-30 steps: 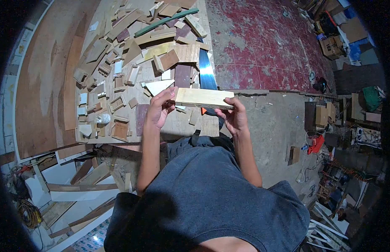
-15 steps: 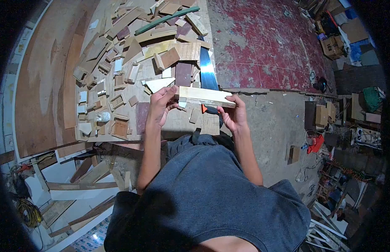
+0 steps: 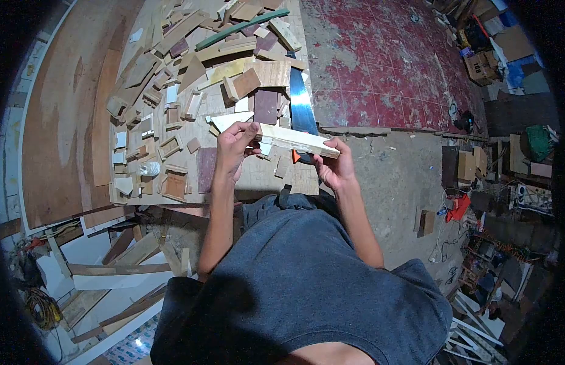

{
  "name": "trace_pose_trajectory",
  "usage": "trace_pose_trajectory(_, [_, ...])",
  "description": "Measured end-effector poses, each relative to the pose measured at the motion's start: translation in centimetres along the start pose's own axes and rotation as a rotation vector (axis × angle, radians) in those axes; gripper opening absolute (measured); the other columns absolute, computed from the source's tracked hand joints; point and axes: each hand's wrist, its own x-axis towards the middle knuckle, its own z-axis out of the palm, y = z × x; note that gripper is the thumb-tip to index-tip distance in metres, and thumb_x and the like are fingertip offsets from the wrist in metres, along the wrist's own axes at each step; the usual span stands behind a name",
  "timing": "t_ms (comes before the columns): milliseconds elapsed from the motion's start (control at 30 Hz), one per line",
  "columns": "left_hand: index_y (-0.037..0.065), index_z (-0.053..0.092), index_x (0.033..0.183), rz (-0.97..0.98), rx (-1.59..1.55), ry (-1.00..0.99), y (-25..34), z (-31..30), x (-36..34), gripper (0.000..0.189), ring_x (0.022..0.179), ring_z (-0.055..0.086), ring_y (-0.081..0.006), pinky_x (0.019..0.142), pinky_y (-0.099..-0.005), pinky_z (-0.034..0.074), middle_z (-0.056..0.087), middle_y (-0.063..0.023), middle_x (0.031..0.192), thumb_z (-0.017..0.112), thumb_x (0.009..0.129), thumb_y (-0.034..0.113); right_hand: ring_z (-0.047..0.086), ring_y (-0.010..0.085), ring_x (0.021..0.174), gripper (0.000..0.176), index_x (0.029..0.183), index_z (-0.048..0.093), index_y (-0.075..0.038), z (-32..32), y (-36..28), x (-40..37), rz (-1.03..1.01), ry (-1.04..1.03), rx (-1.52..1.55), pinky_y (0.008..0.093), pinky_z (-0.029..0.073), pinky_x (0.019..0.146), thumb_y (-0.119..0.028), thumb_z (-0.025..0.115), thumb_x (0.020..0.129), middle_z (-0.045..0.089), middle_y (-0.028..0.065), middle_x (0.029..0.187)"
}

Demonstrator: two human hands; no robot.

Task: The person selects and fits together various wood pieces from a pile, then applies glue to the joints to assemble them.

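Observation:
A short pale wooden block (image 3: pixel 297 139) is held up between my two hands, above the near right edge of the worktable (image 3: pixel 234 179). My left hand (image 3: pixel 235 148) grips its left end between thumb and fingers. At the other end, my right hand (image 3: pixel 336 165) pinches it with the thumb on top and fingers beneath. Behind the block lies a handsaw (image 3: pixel 302 100), its shiny blade pointing away and its orange and black handle partly covered by the block and my right hand. A dark red-brown board piece (image 3: pixel 266 108) rests just beyond the block.
Many wood offcuts and small box-like pieces (image 3: pixel 171 146) cover the table, with a green strip (image 3: pixel 243 29) at the back. A roll of white string (image 3: pixel 150 169) stands near the left. Scrap boards (image 3: pixel 121 269) lie below left. Cartons (image 3: pixel 480 67) and clutter line the right side.
The block has tilted slightly, its right end dipping a little lower. Both hands keep their grip and have barely shifted.

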Motion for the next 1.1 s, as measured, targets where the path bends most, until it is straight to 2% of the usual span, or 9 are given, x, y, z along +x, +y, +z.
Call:
trace_pose_trajectory(267, [0.001,0.061,0.111,-0.181,-0.181,0.058,-2.3,-2.6,-0.2,0.032,0.072,0.063,-0.0123,0.065,-0.0238,0.053,0.066,-0.0069,0.086,0.068,0.084,0.016,0.068,0.0243,0.064,0.038,0.109,0.052,0.008,-0.3,0.0,0.4,-0.037,0.167,-0.232,0.0285,0.063,0.056,-0.015,0.061,0.08,0.063,0.0189,0.089])
trace_pose_trajectory(533, [0.003,0.057,0.121,-0.153,-0.344,0.378,-5.9,-9.9,-4.1,0.037,0.087,0.057,-0.0147,0.072,-0.0257,0.05,0.062,-0.01,0.106,0.06,0.086,0.014,0.069,0.0211,0.075,0.03,0.106,0.06,-0.001,-8.7,-1.7,6.1,-0.288,0.271,-1.097,0.0331,0.058,0.066,-0.016,0.066,0.081,0.068,0.0109,0.091])
trace_pose_trajectory(633, [0.002,0.055,0.124,-0.196,-0.343,0.402,-7.7,-11.5,-6.6,0.039,0.088,0.057,-0.0148,0.072,-0.026,0.05,0.061,-0.0105,0.107,0.059,0.087,0.014,0.066,0.0169,0.084,0.027,0.106,0.062,-0.003,-10.9,-0.3,7.0,0.046,0.165,-1.224,0.0337,0.057,0.068,-0.015,0.069,0.084,0.068,0.0049,0.092])
trace_pose_trajectory(800, [0.0,0.051,0.13,-0.261,-0.403,0.422,-10.7,-13.1,-10.3,0.042,0.086,0.06,-0.0152,0.07,-0.0264,0.053,0.063,-0.0142,0.107,0.056,0.089,0.01,0.068,0.0171,0.078,0.03,0.103,0.06,-0.001,-19.2,7.5,12.7,0.09,0.004,-1.4,0.0368,0.056,0.067,-0.017,0.073,0.082,0.067,0.0063,0.088])
trace_pose_trajectory(933, [0.001,0.05,0.131,-0.315,-0.405,0.46,-11.0,-14.0,-12.0,0.043,0.08,0.061,-0.0153,0.068,-0.026,0.053,0.064,-0.015,0.107,0.055,0.089,0.009,0.068,0.0172,0.076,0.025,0.086,0.062,-0.002,-19.4,13.1,15.5,0.246,0.202,-1.011,0.0337,0.055,0.065,-0.019,0.078,0.078,0.066,0.0062,0.084])
trace_pose_trajectory(967, [0.001,0.05,0.132,-0.316,-0.401,0.462,-10.9,-14.5,-12.3,0.043,0.079,0.061,-0.0156,0.068,-0.0259,0.053,0.064,-0.0153,0.107,0.055,0.089,0.008,0.069,0.024,0.082,0.039,0.085,0.064,0.001,-22.4,14.0,17.9,0.162,0.195,-1.446,0.0383,0.055,0.07,-0.034,0.078,0.076,0.068,0.0127,0.087])
trace_pose_trajectory(1000, [0.001,0.05,0.132,-0.32,-0.398,0.462,-10.8,-15.1,-12.6,0.043,0.079,0.061,-0.0156,0.068,-0.0259,0.053,0.064,-0.0153,0.107,0.055,0.089,0.008,0.069,0.024,0.082,0.039,0.085,0.064,0.001,-21.2,14.2,18.1,0.163,0.197,-1.443,0.0383,0.055,0.07,-0.034,0.078,0.076,0.068,0.0127,0.087])
trace_pose_trajectory(1067, [0.002,0.05,0.132,-0.292,-0.372,0.48,-10.5,-16.3,-13.1,0.044,0.079,0.062,-0.016,0.068,-0.0259,0.053,0.064,-0.0153,0.106,0.055,0.089,0.008,0.068,0.0332,0.088,0.062,0.093,0.067,0.003,-17.6,14.0,17.2,0.2,0.143,-2.126,0.0438,0.054,0.076,-0.054,0.073,0.072,0.068,0.0212,0.093])
trace_pose_trajectory(1100, [0.002,0.05,0.132,-0.281,-0.365,0.482,-10.3,-16.9,-13.3,0.044,0.079,0.062,-0.0162,0.067,-0.0258,0.053,0.064,-0.0154,0.106,0.054,0.088,0.007,0.066,0.0392,0.094,0.073,0.097,0.068,0.004,-17.6,14.1,17.1,0.208,0.16,-2.175,0.0472,0.052,0.08,-0.065,0.067,0.071,0.067,0.0255,0.099])
